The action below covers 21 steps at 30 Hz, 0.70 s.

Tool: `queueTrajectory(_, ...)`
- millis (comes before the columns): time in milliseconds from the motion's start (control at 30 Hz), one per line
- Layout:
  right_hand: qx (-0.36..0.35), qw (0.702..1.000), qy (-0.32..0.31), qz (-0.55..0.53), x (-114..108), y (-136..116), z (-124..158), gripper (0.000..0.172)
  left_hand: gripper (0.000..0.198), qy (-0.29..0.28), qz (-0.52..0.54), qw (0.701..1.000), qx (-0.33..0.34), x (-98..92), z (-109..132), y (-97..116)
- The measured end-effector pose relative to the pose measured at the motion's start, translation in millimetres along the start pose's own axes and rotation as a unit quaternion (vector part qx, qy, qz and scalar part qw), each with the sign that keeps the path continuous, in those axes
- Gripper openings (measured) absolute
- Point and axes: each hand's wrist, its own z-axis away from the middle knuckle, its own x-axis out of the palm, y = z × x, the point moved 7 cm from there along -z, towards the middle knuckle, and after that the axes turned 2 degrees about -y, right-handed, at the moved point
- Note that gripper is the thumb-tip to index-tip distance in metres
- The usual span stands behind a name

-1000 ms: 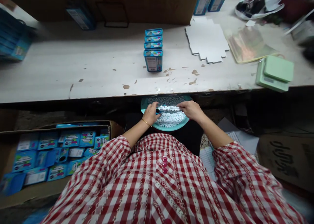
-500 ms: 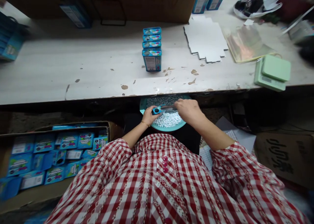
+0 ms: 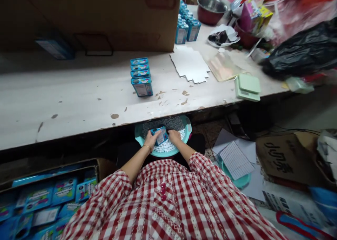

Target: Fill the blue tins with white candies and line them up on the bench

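Head view: the left hand (image 3: 151, 140) pinches a small blue tin (image 3: 159, 135), tilted over white candies (image 3: 166, 147) in a teal bowl (image 3: 139, 137). The right hand (image 3: 174, 136) curls just beside it; a slipped tin could knock candies over the rim.

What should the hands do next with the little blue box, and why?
Probably the right hand should pick up a pinch of the small white pieces from the teal basin and put them in the small blue box. The left hand holds that box tilted right over the basin, so any spills would likely land back inside. I can't see whether the box is open, though.
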Motion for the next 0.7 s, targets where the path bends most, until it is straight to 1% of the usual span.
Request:
queueTrajectory(33, 0.002, 1.000, -0.001, -0.017, 0, 3, 0, 0.027, 0.046, -0.007, -0.020, 1.000, 0.022, -1.3, 3, 5)
queueTrajectory(100, 0.002, 0.998, -0.006, -0.055, 0, 12, 0, 0.030, 0.048, -0.012, -0.074, 0.994, 0.080, -11.8, 12, 20)
queueTrajectory(200, -0.005, 0.995, -0.016, -0.100, -5, 28, 1, 0.032, 0.050, 0.025, -0.166, 0.973, 0.157, -40.8, 26, 44)
queueTrajectory(267, -0.007, 0.993, -0.024, -0.117, -14, 39, 2, 0.032, 0.050, 0.054, -0.205, 0.959, 0.187, -57.8, 33, 57)
queueTrajectory(333, -0.003, 0.991, -0.023, -0.132, -28, 50, 7, 0.032, 0.051, 0.058, -0.221, 0.952, 0.204, -64.4, 37, 64)
queueTrajectory(400, 0.003, 0.988, -0.013, -0.154, -48, 59, 14, 0.031, 0.050, 0.046, -0.225, 0.949, 0.216, -60.9, 37, 68)
queueTrajectory(500, -0.002, 0.985, -0.001, -0.172, -82, 60, 25, 0.031, 0.045, 0.010, -0.247, 0.940, 0.236, -41.6, 35, 70)
queueTrajectory(600, -0.027, 0.992, -0.020, -0.123, -109, 45, 31, 0.031, 0.041, -0.028, -0.297, 0.922, 0.247, -19.1, 30, 69)
queueTrajectory(700, -0.048, 0.998, -0.045, -0.018, -126, 20, 34, 0.032, 0.040, -0.046, -0.344, 0.900, 0.264, -4.1, 26, 67)
